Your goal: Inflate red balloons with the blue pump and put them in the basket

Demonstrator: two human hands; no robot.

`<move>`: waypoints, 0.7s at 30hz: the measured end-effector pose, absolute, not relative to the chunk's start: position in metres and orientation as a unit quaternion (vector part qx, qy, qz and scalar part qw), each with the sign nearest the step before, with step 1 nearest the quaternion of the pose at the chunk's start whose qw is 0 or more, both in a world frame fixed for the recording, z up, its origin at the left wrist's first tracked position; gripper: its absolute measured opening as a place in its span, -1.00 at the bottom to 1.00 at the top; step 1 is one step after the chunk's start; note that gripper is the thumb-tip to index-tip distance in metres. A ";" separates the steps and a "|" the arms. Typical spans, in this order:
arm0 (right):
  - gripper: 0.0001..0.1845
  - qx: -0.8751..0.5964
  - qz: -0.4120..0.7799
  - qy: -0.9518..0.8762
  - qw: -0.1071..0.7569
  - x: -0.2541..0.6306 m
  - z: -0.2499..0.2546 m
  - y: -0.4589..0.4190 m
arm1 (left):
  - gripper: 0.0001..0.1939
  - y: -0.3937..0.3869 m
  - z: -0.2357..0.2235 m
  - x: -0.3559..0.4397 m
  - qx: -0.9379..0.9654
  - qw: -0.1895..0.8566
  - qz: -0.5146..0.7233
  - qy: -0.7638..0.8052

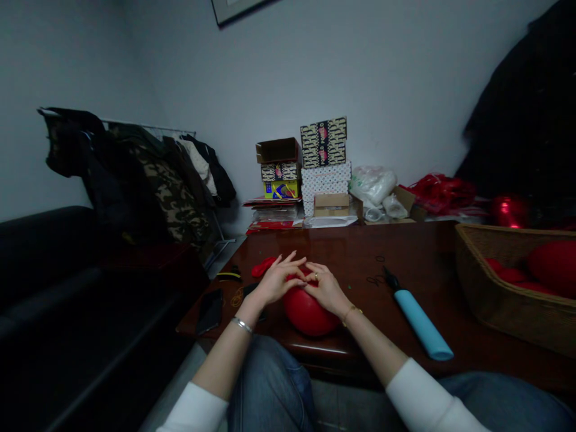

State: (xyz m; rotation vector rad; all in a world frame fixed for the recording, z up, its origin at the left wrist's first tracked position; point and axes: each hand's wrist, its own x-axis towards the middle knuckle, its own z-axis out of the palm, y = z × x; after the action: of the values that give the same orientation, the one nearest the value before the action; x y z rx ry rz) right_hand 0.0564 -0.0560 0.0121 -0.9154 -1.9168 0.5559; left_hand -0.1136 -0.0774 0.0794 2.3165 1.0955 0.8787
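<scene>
A round, inflated red balloon [311,315] rests at the table's near edge, between my forearms. My left hand [279,281] is at its upper left side, thumb and fingertips pinched together at the balloon's top. From the other side my right hand [324,290], with a ring on one finger, pinches at the same spot, and the fingertips of both hands meet there. The balloon's neck is hidden behind the fingers. Just beyond my left hand lies a limp piece of red material [263,266], perhaps uninflated balloons.
A blue hand pump [423,324] with a black nozzle lies to the right, near thin dark loops [374,280]. A wicker basket [499,312] holds red balloons. At left are a dark phone [210,311] and yellowish bands [237,298]. Stacked boxes [324,186] stand behind the table.
</scene>
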 end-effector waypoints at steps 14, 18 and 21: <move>-0.81 -0.312 0.242 -0.814 0.425 0.057 0.022 -0.062 | -0.95 -0.076 0.100 -0.118 0.914 0.168 0.196 0.312; -0.84 -0.308 0.250 -0.811 0.429 0.058 0.022 -0.063 | -0.96 -0.082 0.102 -0.118 0.910 0.181 0.207 0.309; -0.85 -0.308 0.258 -0.809 0.429 0.058 0.022 -0.064 | -0.95 -0.088 0.102 -0.119 0.914 0.162 0.201 0.313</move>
State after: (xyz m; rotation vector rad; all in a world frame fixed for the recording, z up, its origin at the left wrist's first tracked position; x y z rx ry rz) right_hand 0.0580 -0.0639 0.0223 -0.7678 -2.0205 0.6453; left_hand -0.1186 -0.0883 0.1019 2.6074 0.8937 0.5745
